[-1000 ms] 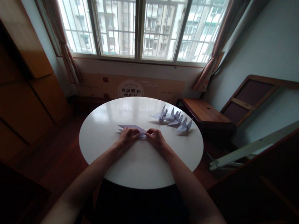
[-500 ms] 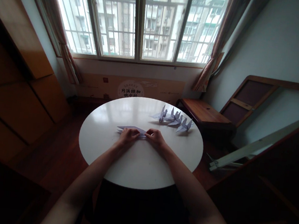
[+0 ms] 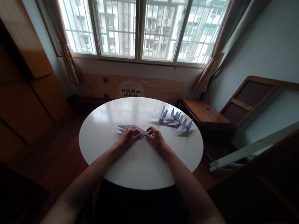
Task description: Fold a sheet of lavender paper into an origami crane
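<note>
A flat, partly folded piece of pale lilac paper [image 3: 131, 128] lies on the round white table [image 3: 109, 136]. My left hand [image 3: 128, 136] rests on its near edge with the fingers curled and pressed onto it. My right hand [image 3: 155, 138] pinches the paper's right tip, fingers closed. Both forearms reach in from the bottom of the view. To the far right on the table stand several finished lilac paper cranes [image 3: 174, 118], a hand's width beyond my right hand.
A low wooden bench [image 3: 203, 112] stands right of the table, with a wooden frame [image 3: 250, 98] leaning on the wall. Wooden cabinets [image 3: 19, 90] fill the left side. A barred window [image 3: 141, 17] and a printed cardboard box [image 3: 130, 87] lie behind.
Both hands have edged slightly closer together over the paper; the paper and the cranes stay where they were.
</note>
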Available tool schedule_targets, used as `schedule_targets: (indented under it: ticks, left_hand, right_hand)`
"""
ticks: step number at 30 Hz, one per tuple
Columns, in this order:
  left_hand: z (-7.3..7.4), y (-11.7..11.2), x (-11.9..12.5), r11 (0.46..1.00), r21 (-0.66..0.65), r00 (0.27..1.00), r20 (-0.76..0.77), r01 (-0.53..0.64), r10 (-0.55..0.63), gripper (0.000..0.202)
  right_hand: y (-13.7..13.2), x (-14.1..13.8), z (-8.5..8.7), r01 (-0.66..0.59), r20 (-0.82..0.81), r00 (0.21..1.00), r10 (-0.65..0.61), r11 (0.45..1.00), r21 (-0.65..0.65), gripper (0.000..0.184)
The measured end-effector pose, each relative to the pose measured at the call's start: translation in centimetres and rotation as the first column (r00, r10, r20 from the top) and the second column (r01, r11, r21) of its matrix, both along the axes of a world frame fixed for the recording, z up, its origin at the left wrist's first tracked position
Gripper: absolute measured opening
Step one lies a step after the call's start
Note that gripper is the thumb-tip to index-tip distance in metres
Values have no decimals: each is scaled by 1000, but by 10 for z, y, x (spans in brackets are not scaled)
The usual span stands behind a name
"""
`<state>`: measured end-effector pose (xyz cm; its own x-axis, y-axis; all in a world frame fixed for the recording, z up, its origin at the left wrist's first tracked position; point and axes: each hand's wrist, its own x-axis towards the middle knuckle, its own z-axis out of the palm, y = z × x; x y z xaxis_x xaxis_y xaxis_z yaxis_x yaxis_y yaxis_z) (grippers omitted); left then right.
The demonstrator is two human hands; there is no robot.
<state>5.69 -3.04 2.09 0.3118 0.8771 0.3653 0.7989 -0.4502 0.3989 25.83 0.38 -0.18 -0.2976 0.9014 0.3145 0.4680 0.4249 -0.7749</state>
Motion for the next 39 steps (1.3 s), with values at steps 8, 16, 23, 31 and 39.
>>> schedule_targets:
  ticks: [8, 16, 23, 31, 39]
  left_hand:
    - [-7, 3, -3, 989, 148, 997, -72, -22, 33, 19]
    - [-5, 2, -3, 991, 45, 989, -91, 124, -119, 24]
    - [-5, -1, -2, 997, 17, 992, -106, 74, -72, 30]
    - [-8, 0, -3, 999, 5, 988, -144, 54, -53, 36]
    - [-10, 0, -2, 991, -11, 979, -151, 134, -134, 33]
  right_hand:
    - [-2, 0, 5, 12, 31, 999, -13, 999, 31, 33]
    - [1, 12, 8, 199, 163, 964, -209, 977, 75, 30]
    - [4, 12, 5, 248, 182, 952, -245, 969, 5, 31]
    - [0, 11, 10, 244, 216, 949, -231, 969, -32, 31]
    - [1, 9, 5, 275, 249, 926, -284, 959, 68, 36]
